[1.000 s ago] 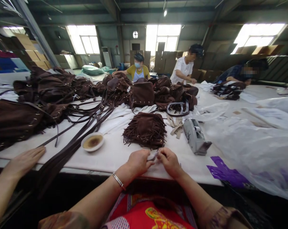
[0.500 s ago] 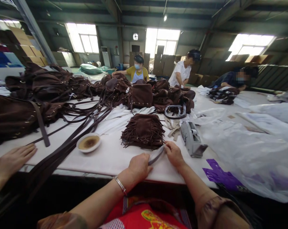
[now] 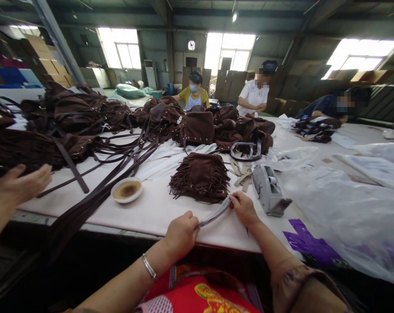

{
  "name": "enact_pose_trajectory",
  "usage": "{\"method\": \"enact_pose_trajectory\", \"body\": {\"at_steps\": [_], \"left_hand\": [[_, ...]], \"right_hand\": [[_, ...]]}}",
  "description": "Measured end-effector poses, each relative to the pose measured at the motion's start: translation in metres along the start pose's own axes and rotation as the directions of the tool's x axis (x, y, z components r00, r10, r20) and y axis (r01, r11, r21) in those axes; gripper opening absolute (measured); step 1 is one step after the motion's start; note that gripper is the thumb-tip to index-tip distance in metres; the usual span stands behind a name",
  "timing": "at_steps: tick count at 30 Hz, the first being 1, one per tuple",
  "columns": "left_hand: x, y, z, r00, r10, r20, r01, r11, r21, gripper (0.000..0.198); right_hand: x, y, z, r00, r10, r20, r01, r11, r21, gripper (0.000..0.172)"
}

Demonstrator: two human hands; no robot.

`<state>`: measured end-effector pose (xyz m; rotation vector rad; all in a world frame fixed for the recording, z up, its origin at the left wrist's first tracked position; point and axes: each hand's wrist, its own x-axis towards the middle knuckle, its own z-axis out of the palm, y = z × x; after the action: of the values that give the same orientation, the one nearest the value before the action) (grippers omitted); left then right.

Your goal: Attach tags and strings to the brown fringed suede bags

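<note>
Near the table's front edge, my left hand (image 3: 181,234) is closed around one end of a narrow dark strap (image 3: 214,216) with thin whitish wrapping along it. My right hand (image 3: 244,208) pinches the strap's other end, close to the lower right corner of a dark brown fringed bag (image 3: 199,174). The strap runs slanted between both hands. Fringes hang down both sides of the bag, which lies on the white tabletop just beyond my hands. Whether the strap is joined to the bag I cannot tell.
A grey tape dispenser (image 3: 269,191) stands right of the bag, beside clear plastic sheets (image 3: 340,213). Left lies a white bowl (image 3: 127,190) of brownish stuff near long dark straps (image 3: 95,191). Brown bags (image 3: 197,127) are heaped behind. Another person's hand (image 3: 24,182) reaches in from the left.
My hands have moved farther apart, so a longer stretch of strap shows between them. The other person's hand at left has lifted off the table. The whole view has shifted slightly.
</note>
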<state>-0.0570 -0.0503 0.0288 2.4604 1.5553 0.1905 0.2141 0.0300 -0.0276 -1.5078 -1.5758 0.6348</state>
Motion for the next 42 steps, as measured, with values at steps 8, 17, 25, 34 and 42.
{"method": "enact_pose_trajectory", "body": {"at_steps": [8,17,25,34,42], "left_hand": [[-0.006,0.022,0.014,0.986,0.164,0.001,-0.16,0.963,0.218,0.013],[-0.007,0.033,0.027,0.972,0.236,-0.002,-0.233,0.96,0.156,0.011],[-0.002,0.042,0.024,0.983,0.179,0.026,-0.181,0.979,0.099,0.014],[0.012,0.011,0.006,0.998,0.047,0.043,-0.046,0.999,-0.021,0.023],[0.014,0.001,-0.004,0.99,0.097,-0.104,-0.101,0.994,-0.033,0.021]], "right_hand": [[0.004,-0.005,-0.005,0.995,0.02,0.1,-0.018,1.0,-0.017,0.029],[0.01,-0.007,-0.014,0.954,-0.284,0.098,0.297,0.939,-0.173,0.015],[0.024,0.005,-0.004,0.981,-0.187,-0.049,0.159,0.925,-0.346,0.018],[-0.013,-0.043,-0.011,0.924,-0.383,0.009,0.358,0.855,-0.377,0.024],[-0.066,-0.075,0.022,0.786,-0.377,0.49,0.593,0.682,-0.427,0.018]]}}
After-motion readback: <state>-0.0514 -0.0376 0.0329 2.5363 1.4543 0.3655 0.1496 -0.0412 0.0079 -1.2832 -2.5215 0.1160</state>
